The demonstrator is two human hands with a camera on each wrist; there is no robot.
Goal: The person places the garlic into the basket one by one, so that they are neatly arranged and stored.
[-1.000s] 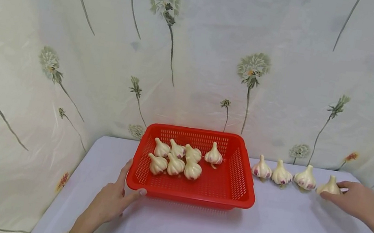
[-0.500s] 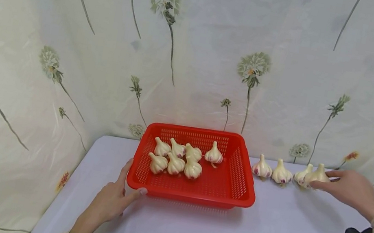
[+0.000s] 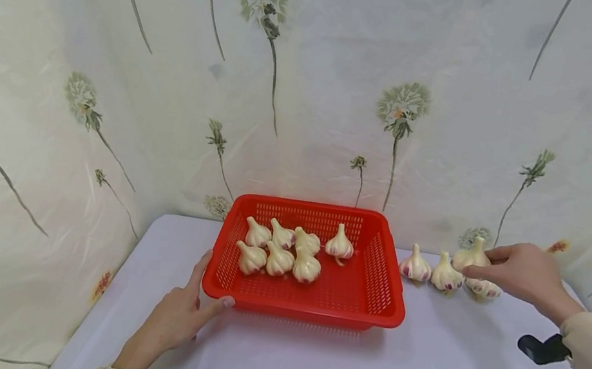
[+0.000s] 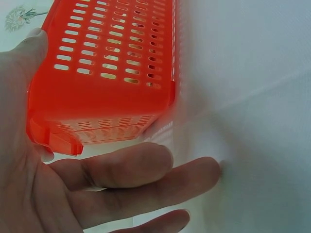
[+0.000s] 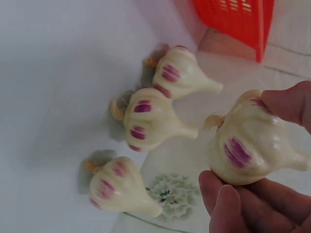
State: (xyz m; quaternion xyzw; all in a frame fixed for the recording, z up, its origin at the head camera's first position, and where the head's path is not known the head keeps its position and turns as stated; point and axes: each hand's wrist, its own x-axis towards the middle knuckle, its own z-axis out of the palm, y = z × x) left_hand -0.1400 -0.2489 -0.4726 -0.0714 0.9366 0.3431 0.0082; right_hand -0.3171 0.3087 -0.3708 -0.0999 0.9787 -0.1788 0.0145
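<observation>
Right of the red slotted plastic basket (image 3: 304,309), the right hand (image 3: 531,279) pinches a cream, purple-streaked garlic bulb (image 3: 470,257) between thumb and fingers, stem upward, above the outermost of three matching bulbs (image 3: 446,276). The held bulb lies on that hand's basket side; the left hand (image 3: 176,318), loosely spread, touches the basket's near-left corner, well apart

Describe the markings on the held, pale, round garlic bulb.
Purple streaks on the garlic bulb, clearest in the right wrist view.
</observation>
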